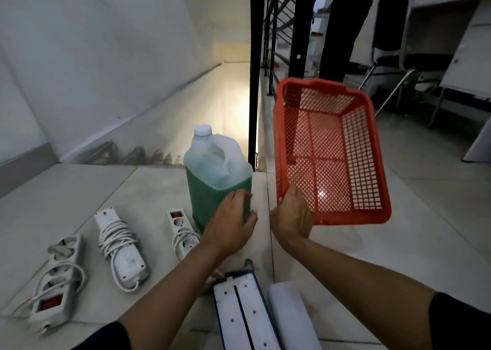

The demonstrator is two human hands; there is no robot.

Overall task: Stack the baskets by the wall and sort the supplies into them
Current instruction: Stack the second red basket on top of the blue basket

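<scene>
Fingers of right hand (pixel 291 214) clamped on near-left corner of red basket (pixel 332 153), thumb inside the mesh wall; basket held up off the floor, tilted, open side toward the camera, nothing in it. Fingers of left hand (pixel 231 222) slightly curled, pressed against near-right edge of jug (pixel 216 174); whether they grip it, cannot tell.

Floor (pixel 398 243): pale tiles, stairwell dropping away beyond, black railing (pixel 253 70) far centre.

Jug: clear plastic, white cap, green liquid about two-thirds up, upright on the floor at the stair edge, just left of the basket.

White board (pixel 244 315), dark-edged, near centre, with a white roll (pixel 292 317) just right of it.

Three white power strips, cords wrapped round them, on the floor left of jug: one (pixel 121 251) mid-left, one (pixel 55 280) near-left, one (pixel 183 232) touching distance from the jug base, partly behind left wrist.
</scene>
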